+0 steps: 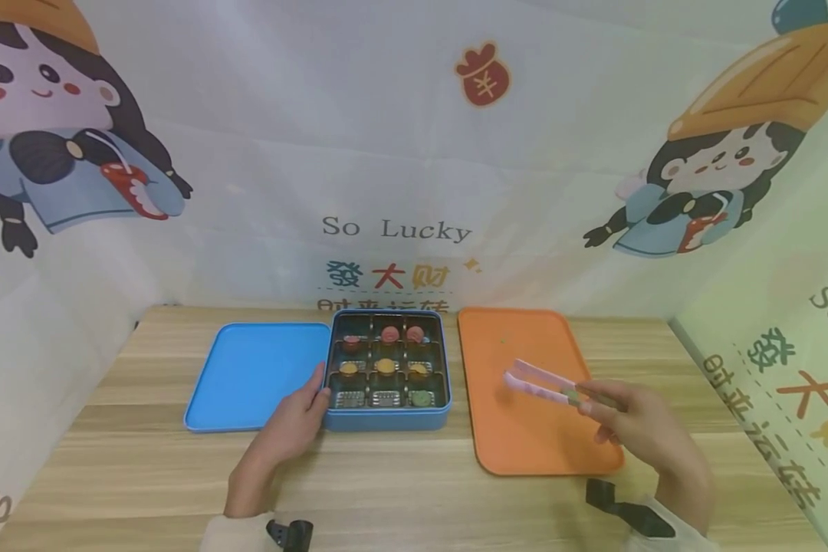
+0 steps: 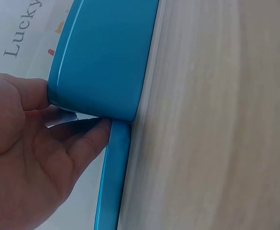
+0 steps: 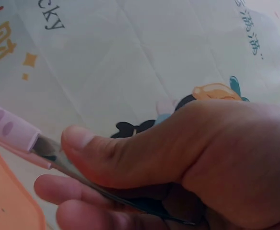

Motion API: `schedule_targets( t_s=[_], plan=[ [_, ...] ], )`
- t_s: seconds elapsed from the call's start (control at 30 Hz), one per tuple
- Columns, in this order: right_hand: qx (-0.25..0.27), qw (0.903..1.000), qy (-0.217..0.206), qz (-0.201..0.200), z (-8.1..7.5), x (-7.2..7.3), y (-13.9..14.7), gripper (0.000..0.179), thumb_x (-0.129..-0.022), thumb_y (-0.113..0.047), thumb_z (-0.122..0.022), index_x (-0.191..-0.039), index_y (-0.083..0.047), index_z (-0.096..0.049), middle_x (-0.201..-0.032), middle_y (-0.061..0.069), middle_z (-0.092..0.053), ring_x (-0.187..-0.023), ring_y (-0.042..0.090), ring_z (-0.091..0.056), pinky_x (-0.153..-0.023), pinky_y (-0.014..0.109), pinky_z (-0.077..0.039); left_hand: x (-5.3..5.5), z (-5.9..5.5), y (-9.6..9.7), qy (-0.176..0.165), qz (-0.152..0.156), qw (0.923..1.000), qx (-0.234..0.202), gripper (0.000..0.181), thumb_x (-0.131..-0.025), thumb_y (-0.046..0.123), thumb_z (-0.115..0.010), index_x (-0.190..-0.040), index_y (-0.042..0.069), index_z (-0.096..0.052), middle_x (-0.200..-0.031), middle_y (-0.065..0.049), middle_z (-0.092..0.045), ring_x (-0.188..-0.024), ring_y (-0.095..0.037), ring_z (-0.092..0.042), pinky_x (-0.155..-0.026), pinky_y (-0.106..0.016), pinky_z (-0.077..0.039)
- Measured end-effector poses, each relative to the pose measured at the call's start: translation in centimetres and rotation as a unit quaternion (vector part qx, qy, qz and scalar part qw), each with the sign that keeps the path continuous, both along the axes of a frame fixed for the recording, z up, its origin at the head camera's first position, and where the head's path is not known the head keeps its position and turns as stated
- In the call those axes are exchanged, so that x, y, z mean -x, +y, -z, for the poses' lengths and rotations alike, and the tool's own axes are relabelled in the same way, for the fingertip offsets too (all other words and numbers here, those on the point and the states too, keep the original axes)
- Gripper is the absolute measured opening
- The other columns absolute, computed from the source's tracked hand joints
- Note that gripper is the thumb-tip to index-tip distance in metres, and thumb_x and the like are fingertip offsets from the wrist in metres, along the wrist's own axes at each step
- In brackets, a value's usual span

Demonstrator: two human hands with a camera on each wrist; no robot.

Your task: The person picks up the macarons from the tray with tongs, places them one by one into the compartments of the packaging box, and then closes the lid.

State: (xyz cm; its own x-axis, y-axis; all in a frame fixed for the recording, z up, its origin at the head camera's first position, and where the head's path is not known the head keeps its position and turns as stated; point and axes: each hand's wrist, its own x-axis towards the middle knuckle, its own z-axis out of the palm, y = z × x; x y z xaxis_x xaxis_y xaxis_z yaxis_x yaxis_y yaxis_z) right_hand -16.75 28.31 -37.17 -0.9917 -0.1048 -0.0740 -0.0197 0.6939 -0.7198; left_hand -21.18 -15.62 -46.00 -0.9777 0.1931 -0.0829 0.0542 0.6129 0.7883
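Nearest to me, on both my wrists, there is a black strap [image 1: 295, 535] at the sleeve. My right hand [image 1: 638, 422] pinches the pale pink tongs [image 1: 541, 391] by their metal part, thumb against bent fingers; the tips of the tongs stand apart, above the orange tray [image 1: 524, 448]. My left hand [image 1: 293, 425] holds the blue box [image 1: 386, 420] at its front left corner, the thumb at the rim and the fingers, only a little open, along the left wall. The box stands on the wooden tabletop [image 1: 386, 487], between this tray and a shallow blue lid [image 1: 262, 376]. Inside, the front right compartment has a green piece [image 1: 422, 399], the middle row three yellow pieces [image 1: 386, 366], the back row three reddish pieces [image 1: 389, 334]. Behind hangs a printed cloth [image 1: 352, 153].
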Motion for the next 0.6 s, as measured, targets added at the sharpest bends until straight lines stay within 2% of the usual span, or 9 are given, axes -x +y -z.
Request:
schedule_targets(
  t_s=[0.13,0.27,0.37,0.6],
  plan=[
    [0.026,0.9996,0.014,-0.005,0.3,0.8,-0.7,0.044,-0.095,-0.019,-0.067,-0.133,0.002,-0.06,-0.07,0.005,-0.063,-0.058,0.014,-0.062,-0.047,0.023,-0.042,-0.1,-0.1,0.0,0.001,0.0,1.0,-0.001,0.057,-0.109,0.022,-0.029,-0.156,-0.006,-0.01,-0.16,-0.025,-0.019,-0.148,-0.039,-0.02,-0.118,-0.054,-0.025],
    [0.073,0.9968,0.017,-0.025,1.0,1.7,-1.1,0.043,-0.095,-0.016,-0.067,-0.133,0.003,-0.06,-0.078,0.005,-0.063,-0.058,0.014,-0.06,-0.053,0.024,-0.05,-0.2,-0.1,0.0,0.011,0.003,0.9999,0.002,0.057,-0.109,0.021,-0.03,-0.155,-0.007,-0.012,-0.159,-0.025,-0.021,-0.147,-0.04,-0.022,-0.118,-0.055,-0.026],
    [0.101,0.994,0.01,-0.04,1.6,2.2,-1.3,0.042,-0.095,-0.014,-0.066,-0.133,0.004,-0.06,-0.08,0.004,-0.059,-0.059,0.011,-0.057,-0.055,0.024,-0.051,-0.2,-0.1,0.0,0.014,0.003,0.9999,0.003,0.056,-0.109,0.02,-0.03,-0.155,-0.008,-0.013,-0.158,-0.026,-0.022,-0.146,-0.04,-0.023,-0.118,-0.055,-0.026],
    [0.126,0.99,0.005,-0.063,2.2,3.1,-2.7,0.041,-0.094,-0.011,-0.068,-0.13,0.007,-0.06,-0.081,0.007,-0.058,-0.057,0.009,-0.054,-0.053,0.022,-0.049,-0.1,0.1,0.0,0.013,-0.001,0.9999,-0.001,0.057,-0.108,0.02,-0.031,-0.154,-0.008,-0.013,-0.158,-0.027,-0.023,-0.146,-0.04,-0.023,-0.118,-0.055,-0.026]
  ],
)
